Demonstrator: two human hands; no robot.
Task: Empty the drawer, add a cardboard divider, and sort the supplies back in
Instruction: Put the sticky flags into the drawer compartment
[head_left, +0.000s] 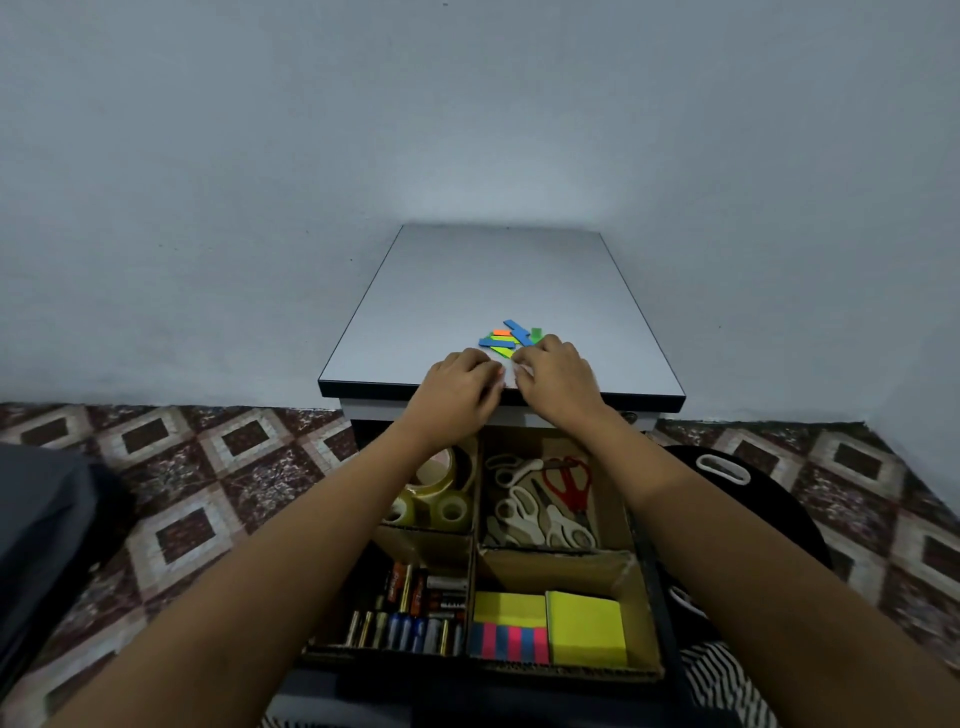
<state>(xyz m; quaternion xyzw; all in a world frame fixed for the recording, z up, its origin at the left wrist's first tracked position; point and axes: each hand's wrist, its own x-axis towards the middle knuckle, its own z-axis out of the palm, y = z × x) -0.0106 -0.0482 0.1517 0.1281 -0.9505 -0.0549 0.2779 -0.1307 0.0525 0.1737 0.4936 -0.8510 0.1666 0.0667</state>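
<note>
Resting left hand (462, 382) and right hand (557, 375) beside colored strips (498, 342).
Strips fan out, mostly lying crosswise; fingers curled, any grip I cannot tell.

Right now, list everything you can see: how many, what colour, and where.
Cabinet top: one, pale grey, against the wall.
Paper strips: several, blue, green, orange and yellow, near the top's front edge.
Drawer: one, dark, open below the top.
Cardboard divider: one, brown, forms four compartments.
Tape rolls: at least three, clear, far-left compartment.
Scissors: several white-handled, one red, far-right compartment.
Batteries: many, mixed colours, near-left compartment.
Sticky pads: two yellow, one pink-and-blue striped, near-right compartment.
Black item: one, white loop, floor right of the drawer.
Left hand, right hand: on the top's front edge, fingers curled beside the strips.
</note>
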